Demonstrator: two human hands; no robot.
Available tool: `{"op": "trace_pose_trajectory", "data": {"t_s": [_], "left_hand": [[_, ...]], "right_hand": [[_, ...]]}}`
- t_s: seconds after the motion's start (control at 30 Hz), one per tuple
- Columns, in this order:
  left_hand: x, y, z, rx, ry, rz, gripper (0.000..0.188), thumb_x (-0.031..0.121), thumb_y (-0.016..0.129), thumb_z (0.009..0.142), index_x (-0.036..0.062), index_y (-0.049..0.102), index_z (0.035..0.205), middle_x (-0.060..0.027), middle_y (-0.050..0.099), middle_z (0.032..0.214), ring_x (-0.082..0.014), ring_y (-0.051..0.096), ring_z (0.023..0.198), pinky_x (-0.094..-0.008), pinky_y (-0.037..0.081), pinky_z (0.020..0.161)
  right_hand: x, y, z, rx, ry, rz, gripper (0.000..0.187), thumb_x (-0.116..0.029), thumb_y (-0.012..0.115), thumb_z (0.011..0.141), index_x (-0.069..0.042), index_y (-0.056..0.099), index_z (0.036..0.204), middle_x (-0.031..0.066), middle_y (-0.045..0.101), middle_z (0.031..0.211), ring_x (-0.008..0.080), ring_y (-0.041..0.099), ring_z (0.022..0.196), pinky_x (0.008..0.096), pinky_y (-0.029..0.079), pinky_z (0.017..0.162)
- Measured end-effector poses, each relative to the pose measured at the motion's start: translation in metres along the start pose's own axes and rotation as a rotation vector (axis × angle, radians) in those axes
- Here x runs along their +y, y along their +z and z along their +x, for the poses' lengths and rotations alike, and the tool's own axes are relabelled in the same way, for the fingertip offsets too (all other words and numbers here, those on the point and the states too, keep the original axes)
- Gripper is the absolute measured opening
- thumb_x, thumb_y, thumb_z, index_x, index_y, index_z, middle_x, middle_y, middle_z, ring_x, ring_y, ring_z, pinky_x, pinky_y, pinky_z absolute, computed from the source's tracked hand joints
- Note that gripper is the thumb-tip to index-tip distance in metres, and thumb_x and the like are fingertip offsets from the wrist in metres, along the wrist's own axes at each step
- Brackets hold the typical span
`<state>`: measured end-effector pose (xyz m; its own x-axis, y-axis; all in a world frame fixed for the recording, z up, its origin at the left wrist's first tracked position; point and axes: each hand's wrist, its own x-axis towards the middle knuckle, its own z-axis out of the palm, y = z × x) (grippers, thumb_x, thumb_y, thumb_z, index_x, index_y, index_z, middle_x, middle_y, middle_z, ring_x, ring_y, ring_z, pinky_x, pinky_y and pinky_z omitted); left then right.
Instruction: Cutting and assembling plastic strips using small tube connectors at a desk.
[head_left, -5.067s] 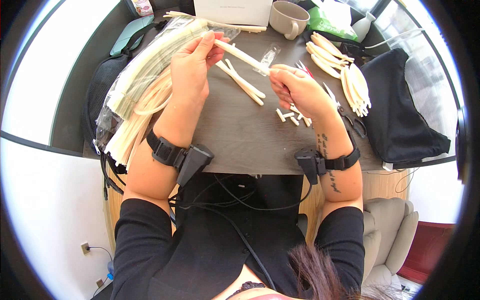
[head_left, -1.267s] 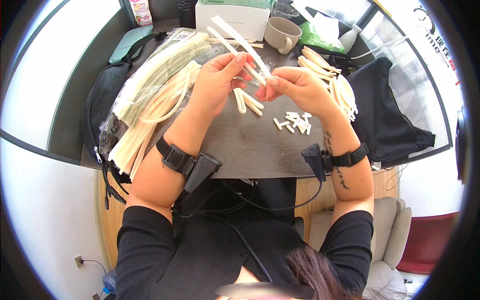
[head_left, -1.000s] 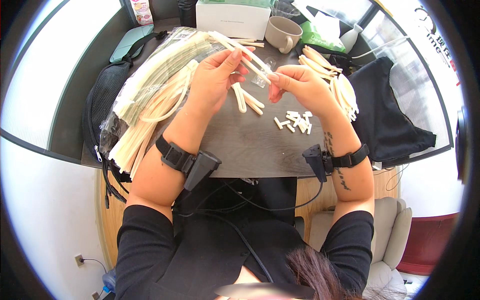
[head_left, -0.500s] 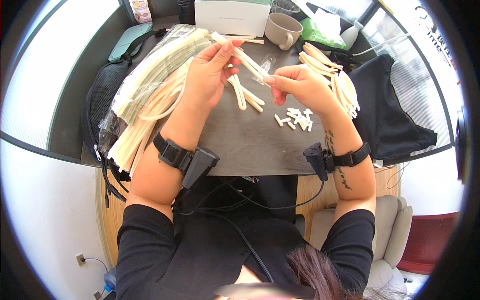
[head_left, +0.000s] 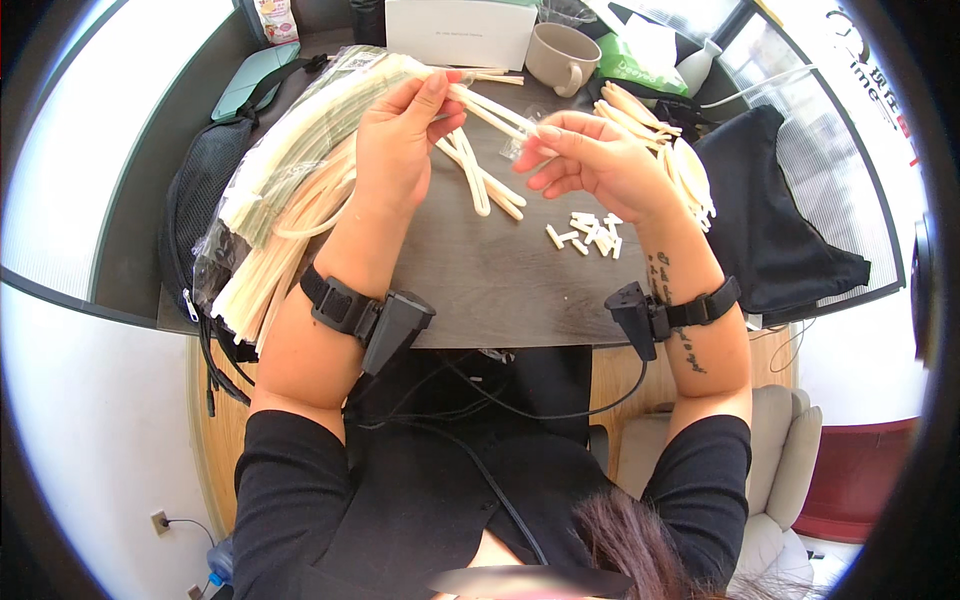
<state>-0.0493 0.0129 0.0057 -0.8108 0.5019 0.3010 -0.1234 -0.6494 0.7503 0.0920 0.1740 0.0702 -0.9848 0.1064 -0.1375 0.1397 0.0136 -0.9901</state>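
Note:
My left hand [head_left: 405, 125] is closed, pinching a cream pipe cleaner [head_left: 492, 108] that is folded into two side-by-side lengths. At its other end, the thumb and forefinger of my right hand [head_left: 600, 160] touch the pipe cleaner, while the other fingers are loosely spread. Below the held piece, more folded cream pipe cleaners [head_left: 478, 185] lie crossed on the dark table. Several short white pieces [head_left: 592, 233] are scattered near my right wrist.
A plastic bag of long cream pipe cleaners [head_left: 300, 180] lies left. Petal-like cream loops [head_left: 685, 180] lie right, beside a black cloth bag [head_left: 790, 220]. At the back stand a white box [head_left: 460, 35], a beige mug [head_left: 562, 58] and a green tissue pack [head_left: 635, 65].
My left hand has shifted slightly left with the pipe cleaner. The fingers of my right hand have loosened and spread, near the same end, and the hand has moved slightly up.

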Motion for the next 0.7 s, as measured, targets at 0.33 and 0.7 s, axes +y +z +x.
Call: {"op": "trace_pose_trajectory", "data": {"t_s": [0.33,0.7], "left_hand": [[-0.001,0.001,0.001,-0.016,0.009,-0.002,0.023,0.018,0.061,0.094,-0.0008,0.067,0.106,-0.0023,0.067,0.086,-0.0069,0.062,0.073,-0.0208,0.054,0.07],[0.003,0.005,-0.001,-0.071,-0.025,0.008,0.023,0.019,0.064,0.093,-0.0009,0.069,0.104,-0.0026,0.066,0.084,-0.0072,0.061,0.074,-0.0214,0.054,0.071]], "right_hand": [[0.011,-0.022,0.015,-0.179,0.157,-0.024,0.03,-0.03,0.063,0.093,-0.002,0.067,0.104,0.0016,0.066,0.073,0.0059,0.06,0.06,0.0194,0.05,0.057],[0.016,-0.015,0.007,-0.272,0.212,0.048,0.029,-0.03,0.049,0.101,-0.004,0.062,0.1,-0.0035,0.049,0.063,0.0043,0.044,0.055,0.0187,0.036,0.05]]}}
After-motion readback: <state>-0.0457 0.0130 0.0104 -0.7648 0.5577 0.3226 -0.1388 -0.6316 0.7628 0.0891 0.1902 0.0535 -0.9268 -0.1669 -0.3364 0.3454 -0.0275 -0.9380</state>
